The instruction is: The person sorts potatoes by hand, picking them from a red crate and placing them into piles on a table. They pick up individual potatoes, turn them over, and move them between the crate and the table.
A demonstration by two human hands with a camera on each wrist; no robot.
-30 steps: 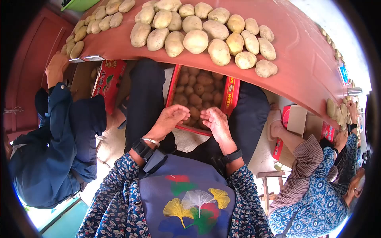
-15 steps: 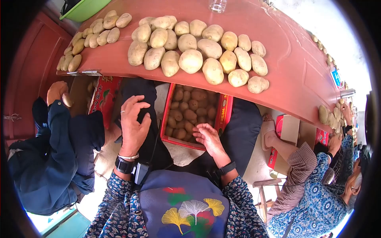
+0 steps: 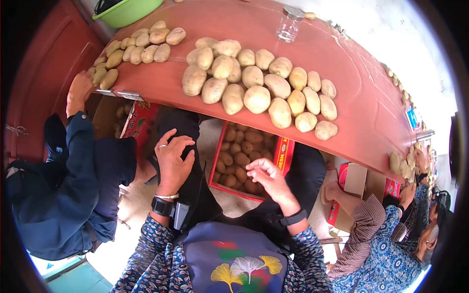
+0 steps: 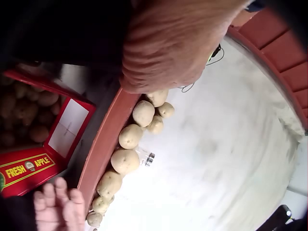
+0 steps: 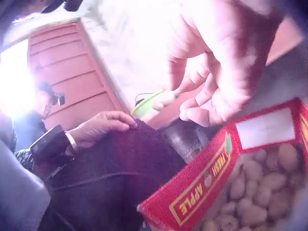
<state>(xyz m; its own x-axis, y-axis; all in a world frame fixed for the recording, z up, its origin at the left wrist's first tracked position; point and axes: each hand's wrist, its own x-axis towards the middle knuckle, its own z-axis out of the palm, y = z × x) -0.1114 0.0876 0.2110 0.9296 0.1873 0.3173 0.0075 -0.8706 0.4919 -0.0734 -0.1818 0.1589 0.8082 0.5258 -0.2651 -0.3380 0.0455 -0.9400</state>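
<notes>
My left hand (image 3: 174, 163) hovers over my left thigh, fingers loosely bent and nothing in them. Over the near right side of the box is my right hand (image 3: 271, 179), its fingers relaxed and holding nothing, as the right wrist view also shows. Between my knees stands a red cardboard box (image 3: 213, 172) marked FRESH APPLE, filled with brownish potatoes (image 3: 241, 159). On the tabletop above it, pale potatoes (image 3: 257, 99) lie in rows along the near edge.
The red table (image 3: 361, 97) overhangs the box. On it are a glass jar (image 3: 288, 28), a green basin (image 3: 128, 13) and another potato group (image 3: 148, 53). A person in dark clothes (image 3: 63, 190) sits at left; another in a blue patterned top (image 3: 386, 244) at right.
My hands, close together over the box one second ago, have parted; the left moved to my left thigh. The left neighbour's hand, holding a potato half a second ago, is now at the table edge.
</notes>
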